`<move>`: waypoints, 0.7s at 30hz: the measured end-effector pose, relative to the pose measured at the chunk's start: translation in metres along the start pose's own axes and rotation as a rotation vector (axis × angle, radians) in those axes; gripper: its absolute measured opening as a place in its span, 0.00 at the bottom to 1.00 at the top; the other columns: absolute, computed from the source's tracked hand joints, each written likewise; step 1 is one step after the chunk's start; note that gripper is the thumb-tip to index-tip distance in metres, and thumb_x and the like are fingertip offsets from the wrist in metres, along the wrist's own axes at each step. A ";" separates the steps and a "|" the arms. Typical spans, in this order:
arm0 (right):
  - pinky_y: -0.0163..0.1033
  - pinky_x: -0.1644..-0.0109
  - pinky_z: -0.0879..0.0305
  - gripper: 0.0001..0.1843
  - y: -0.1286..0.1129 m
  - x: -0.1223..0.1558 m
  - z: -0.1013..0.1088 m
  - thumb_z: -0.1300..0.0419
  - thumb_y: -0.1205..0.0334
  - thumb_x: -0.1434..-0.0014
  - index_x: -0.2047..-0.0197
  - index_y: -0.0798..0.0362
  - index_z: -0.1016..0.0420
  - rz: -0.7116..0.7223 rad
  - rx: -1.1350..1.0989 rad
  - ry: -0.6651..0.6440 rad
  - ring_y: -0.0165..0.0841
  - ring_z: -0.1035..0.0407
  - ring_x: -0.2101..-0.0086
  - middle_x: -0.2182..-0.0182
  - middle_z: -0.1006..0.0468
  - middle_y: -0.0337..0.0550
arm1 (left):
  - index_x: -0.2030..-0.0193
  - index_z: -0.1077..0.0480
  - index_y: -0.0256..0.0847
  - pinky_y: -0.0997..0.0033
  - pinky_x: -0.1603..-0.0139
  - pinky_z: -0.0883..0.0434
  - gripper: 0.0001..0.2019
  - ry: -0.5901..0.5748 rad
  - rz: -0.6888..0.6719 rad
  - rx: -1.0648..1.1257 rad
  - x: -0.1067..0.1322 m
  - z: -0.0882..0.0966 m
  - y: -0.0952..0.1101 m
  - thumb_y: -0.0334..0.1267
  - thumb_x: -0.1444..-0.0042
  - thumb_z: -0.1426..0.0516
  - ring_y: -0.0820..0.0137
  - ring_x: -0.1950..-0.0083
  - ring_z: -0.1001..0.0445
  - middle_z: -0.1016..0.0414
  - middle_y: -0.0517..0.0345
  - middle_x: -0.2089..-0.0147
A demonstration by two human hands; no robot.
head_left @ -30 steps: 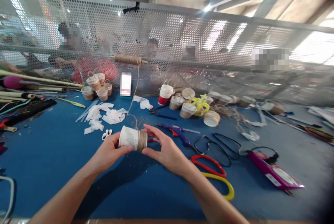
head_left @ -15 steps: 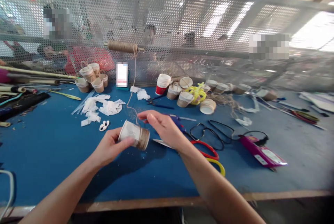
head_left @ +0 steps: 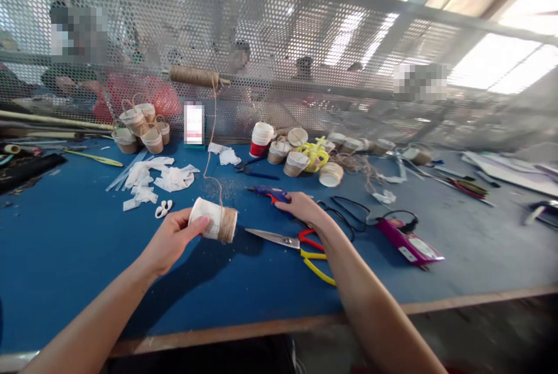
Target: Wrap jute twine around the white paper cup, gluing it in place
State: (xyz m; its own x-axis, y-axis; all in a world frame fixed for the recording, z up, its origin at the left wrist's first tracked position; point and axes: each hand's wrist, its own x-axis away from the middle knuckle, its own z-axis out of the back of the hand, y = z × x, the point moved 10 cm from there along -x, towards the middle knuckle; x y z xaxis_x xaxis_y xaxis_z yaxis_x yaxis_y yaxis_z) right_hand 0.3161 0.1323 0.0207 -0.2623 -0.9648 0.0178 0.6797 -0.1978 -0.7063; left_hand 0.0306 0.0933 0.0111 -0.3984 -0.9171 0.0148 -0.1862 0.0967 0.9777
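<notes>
My left hand (head_left: 172, 240) is closed around a white paper cup (head_left: 203, 211) lying on its side in the air. Brown twine (head_left: 227, 225) is wound about the lower part of the cup, and its strand runs up to a twine spool (head_left: 193, 76) on the mesh panel. To the right, my right hand (head_left: 303, 208) has its fingers wrapped round the handle of a blue hot glue gun (head_left: 264, 190), whose nozzle points left. Just below, scissors (head_left: 283, 239) with red and yellow handles lie spread on the blue table.
Twine-wrapped cups stand at the back left (head_left: 152, 141) and back right (head_left: 296, 163). White scraps (head_left: 172, 178), pliers (head_left: 261, 175), a yellow ribbon (head_left: 316, 154) and a purple box (head_left: 407, 243) with black cord lie about. A perforated metal panel (head_left: 283, 31) rises behind.
My right hand has moved from beside the cup's twine to the right and closed on the glue gun. My left hand keeps holding the cup. The view has shifted slightly right.
</notes>
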 end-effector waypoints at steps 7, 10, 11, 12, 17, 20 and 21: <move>0.32 0.81 0.45 0.05 -0.015 0.014 -0.005 0.41 0.64 0.56 0.79 0.53 0.34 -0.026 -0.203 -0.037 0.25 0.40 0.83 0.84 0.32 0.35 | 0.65 0.24 0.41 0.70 0.61 0.32 0.07 -0.028 -0.051 -0.148 0.001 -0.001 0.014 0.38 0.52 0.40 0.68 0.65 0.28 0.23 0.58 0.68; 0.32 0.78 0.41 0.06 -0.042 0.034 -0.001 0.42 0.61 0.54 0.76 0.53 0.35 -0.011 -0.303 -0.071 0.25 0.38 0.81 0.81 0.31 0.36 | 0.66 0.24 0.39 0.68 0.62 0.32 0.08 -0.030 -0.048 -0.251 0.001 -0.003 0.016 0.38 0.54 0.40 0.66 0.66 0.28 0.22 0.56 0.67; 0.31 0.78 0.43 0.08 -0.052 0.041 -0.002 0.41 0.58 0.53 0.76 0.54 0.34 -0.002 -0.328 -0.095 0.24 0.40 0.81 0.82 0.32 0.36 | 0.65 0.24 0.38 0.68 0.61 0.32 0.09 -0.031 -0.055 -0.273 0.001 -0.004 0.016 0.38 0.53 0.40 0.66 0.66 0.28 0.22 0.55 0.66; 0.31 0.79 0.44 0.10 -0.063 0.049 -0.005 0.40 0.57 0.54 0.76 0.55 0.34 0.012 -0.361 -0.144 0.23 0.41 0.81 0.83 0.33 0.36 | 0.65 0.25 0.38 0.68 0.61 0.32 0.09 -0.027 -0.070 -0.290 0.001 -0.004 0.018 0.38 0.53 0.40 0.66 0.65 0.28 0.22 0.55 0.65; 0.31 0.79 0.45 0.11 -0.108 0.076 -0.018 0.42 0.56 0.50 0.70 0.57 0.28 0.191 -0.360 -0.274 0.24 0.41 0.81 0.83 0.33 0.35 | 0.61 0.27 0.36 0.68 0.59 0.32 0.11 0.065 -0.207 -0.399 0.000 0.004 0.028 0.37 0.51 0.43 0.66 0.62 0.27 0.22 0.54 0.63; 0.32 0.79 0.44 0.12 -0.109 0.081 -0.026 0.42 0.55 0.50 0.68 0.56 0.29 0.197 -0.307 -0.286 0.25 0.42 0.82 0.86 0.36 0.33 | 0.62 0.27 0.35 0.67 0.58 0.32 0.11 0.098 -0.242 -0.464 -0.002 0.009 0.028 0.38 0.51 0.44 0.66 0.62 0.27 0.22 0.53 0.63; 0.32 0.79 0.44 0.12 -0.107 0.082 -0.028 0.41 0.54 0.51 0.69 0.56 0.30 0.185 -0.293 -0.273 0.25 0.42 0.83 0.86 0.36 0.33 | 0.62 0.27 0.35 0.68 0.59 0.32 0.11 0.106 -0.251 -0.471 -0.002 0.010 0.028 0.38 0.51 0.44 0.66 0.62 0.27 0.22 0.53 0.63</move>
State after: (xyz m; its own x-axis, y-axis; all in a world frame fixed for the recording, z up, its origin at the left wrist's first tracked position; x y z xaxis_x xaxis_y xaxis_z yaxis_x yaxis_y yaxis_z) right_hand 0.2032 0.0790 0.0780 0.0629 -0.9976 0.0306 0.4652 0.0022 -0.8852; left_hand 0.0171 0.1020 0.0364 -0.2966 -0.9259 -0.2338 0.1684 -0.2917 0.9416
